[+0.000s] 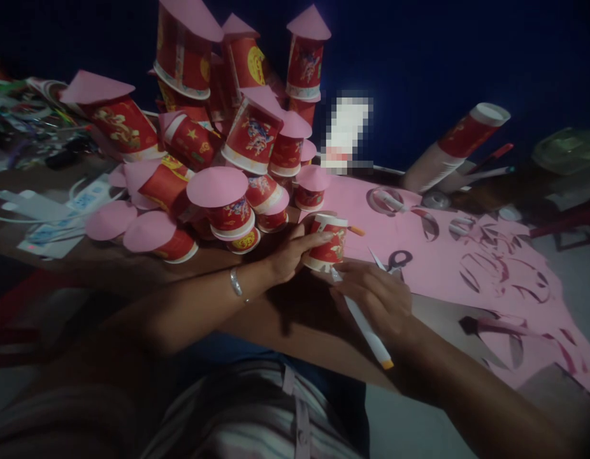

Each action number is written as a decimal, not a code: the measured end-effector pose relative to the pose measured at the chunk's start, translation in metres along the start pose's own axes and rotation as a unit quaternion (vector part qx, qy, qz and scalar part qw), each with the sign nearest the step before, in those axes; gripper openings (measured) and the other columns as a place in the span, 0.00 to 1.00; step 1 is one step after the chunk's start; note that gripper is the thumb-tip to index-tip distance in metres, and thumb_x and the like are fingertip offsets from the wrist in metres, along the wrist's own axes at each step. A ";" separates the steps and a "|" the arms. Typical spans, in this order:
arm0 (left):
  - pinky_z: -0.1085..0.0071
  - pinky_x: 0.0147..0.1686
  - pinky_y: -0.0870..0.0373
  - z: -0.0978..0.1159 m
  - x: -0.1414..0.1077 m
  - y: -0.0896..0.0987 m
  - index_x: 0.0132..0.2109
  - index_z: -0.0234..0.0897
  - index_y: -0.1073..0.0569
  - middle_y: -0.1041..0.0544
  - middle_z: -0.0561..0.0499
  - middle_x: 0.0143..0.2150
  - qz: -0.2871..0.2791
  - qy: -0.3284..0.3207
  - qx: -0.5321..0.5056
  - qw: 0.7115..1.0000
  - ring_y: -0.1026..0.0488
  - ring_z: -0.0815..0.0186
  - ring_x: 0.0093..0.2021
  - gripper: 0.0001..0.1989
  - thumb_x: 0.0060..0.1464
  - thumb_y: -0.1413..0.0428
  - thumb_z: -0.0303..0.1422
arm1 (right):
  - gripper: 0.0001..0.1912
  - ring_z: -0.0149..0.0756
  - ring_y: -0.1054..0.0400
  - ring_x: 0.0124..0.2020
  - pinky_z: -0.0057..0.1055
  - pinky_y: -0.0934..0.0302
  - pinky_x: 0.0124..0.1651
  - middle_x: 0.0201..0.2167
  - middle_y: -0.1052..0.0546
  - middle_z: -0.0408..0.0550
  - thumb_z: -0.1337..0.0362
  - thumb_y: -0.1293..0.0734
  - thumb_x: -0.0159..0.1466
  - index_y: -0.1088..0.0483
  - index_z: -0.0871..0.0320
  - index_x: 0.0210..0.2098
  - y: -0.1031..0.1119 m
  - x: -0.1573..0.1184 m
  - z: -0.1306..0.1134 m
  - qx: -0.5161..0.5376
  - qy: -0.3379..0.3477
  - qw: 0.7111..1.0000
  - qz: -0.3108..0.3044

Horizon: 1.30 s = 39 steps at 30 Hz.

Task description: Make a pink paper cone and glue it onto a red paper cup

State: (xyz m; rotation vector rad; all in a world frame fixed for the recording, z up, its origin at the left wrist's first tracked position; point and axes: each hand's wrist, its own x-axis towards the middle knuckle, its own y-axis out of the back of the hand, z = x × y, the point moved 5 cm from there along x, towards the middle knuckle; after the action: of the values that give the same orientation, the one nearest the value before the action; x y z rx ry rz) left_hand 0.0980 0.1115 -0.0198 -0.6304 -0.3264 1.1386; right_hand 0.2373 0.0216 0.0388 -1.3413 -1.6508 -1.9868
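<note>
White marker (366, 330), slanted lengthwise, pointing at held cup (335, 248)

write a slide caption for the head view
Left fingers hold a red cup; right fingers hold a white marker near its lower edge.

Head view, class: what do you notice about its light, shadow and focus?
Head view: dim overall, with a dark shadow on the brown table below the held cup; head view: that cup fairly clear, the tangle at far left smeared; head view: one bright patch is pixelated.
</note>
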 end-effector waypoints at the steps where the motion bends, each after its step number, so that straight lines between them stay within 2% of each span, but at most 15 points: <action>1: 0.65 0.45 0.25 0.000 0.000 0.000 0.52 0.37 0.24 0.19 0.50 0.42 0.003 -0.001 0.009 1.000 0.23 0.64 0.41 0.25 0.49 0.28 0.38 | 0.10 0.42 0.19 0.43 0.35 0.21 0.42 0.35 0.17 0.53 0.75 0.26 0.65 0.27 0.63 0.45 0.000 0.001 0.000 -0.006 0.004 1.000 -0.004; 6: 0.66 0.42 0.26 0.002 -0.002 0.000 0.48 0.37 0.24 0.20 0.51 0.38 0.026 -0.004 0.076 0.997 0.24 0.66 0.37 0.26 0.45 0.25 0.39 | 0.11 0.40 0.20 0.39 0.34 0.23 0.39 0.34 0.17 0.52 0.75 0.26 0.66 0.27 0.63 0.46 -0.001 0.001 -0.001 -0.007 0.015 1.000 -0.015; 10: 0.66 0.40 0.27 0.001 -0.001 0.000 0.46 0.36 0.24 0.20 0.50 0.38 0.016 -0.002 0.073 0.997 0.24 0.65 0.37 0.24 0.47 0.27 0.41 | 0.10 0.38 0.23 0.34 0.34 0.26 0.35 0.31 0.20 0.49 0.75 0.26 0.65 0.27 0.63 0.45 -0.001 -0.002 -0.002 -0.003 0.022 1.000 0.001; 16: 0.67 0.40 0.26 0.000 -0.001 0.000 0.48 0.36 0.25 0.20 0.51 0.39 0.020 0.003 0.057 0.998 0.23 0.65 0.38 0.25 0.45 0.26 0.39 | 0.11 0.35 0.27 0.29 0.32 0.30 0.29 0.28 0.23 0.46 0.76 0.26 0.64 0.27 0.62 0.43 0.000 0.000 -0.002 -0.002 0.006 1.000 0.004; 23: 0.65 0.41 0.26 -0.001 -0.002 0.000 0.47 0.36 0.25 0.20 0.50 0.38 0.023 0.004 0.084 0.996 0.23 0.64 0.38 0.24 0.47 0.27 0.40 | 0.09 0.33 0.26 0.28 0.30 0.30 0.29 0.30 0.20 0.46 0.74 0.26 0.65 0.27 0.62 0.44 0.000 -0.001 0.000 -0.022 0.010 1.000 0.009; 28: 0.66 0.41 0.26 0.001 -0.002 -0.003 0.46 0.35 0.25 0.21 0.50 0.38 0.002 0.004 0.084 0.996 0.24 0.65 0.37 0.23 0.48 0.27 0.39 | 0.08 0.31 0.26 0.28 0.28 0.31 0.29 0.30 0.19 0.43 0.73 0.27 0.67 0.28 0.60 0.44 0.000 -0.001 0.001 -0.028 -0.001 1.000 0.001; 39: 0.64 0.45 0.26 0.001 -0.003 -0.004 0.48 0.36 0.25 0.20 0.50 0.40 0.006 0.002 0.079 0.997 0.24 0.64 0.39 0.23 0.48 0.27 0.38 | 0.11 0.33 0.25 0.28 0.30 0.32 0.28 0.31 0.19 0.44 0.74 0.25 0.64 0.27 0.61 0.44 -0.002 -0.005 0.001 -0.020 -0.003 1.000 0.006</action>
State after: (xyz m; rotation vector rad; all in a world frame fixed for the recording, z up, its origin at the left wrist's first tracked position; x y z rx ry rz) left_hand 0.0990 0.1079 -0.0166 -0.4953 -0.2268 1.1618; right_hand 0.2393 0.0212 0.0341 -1.3690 -1.6105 -2.0199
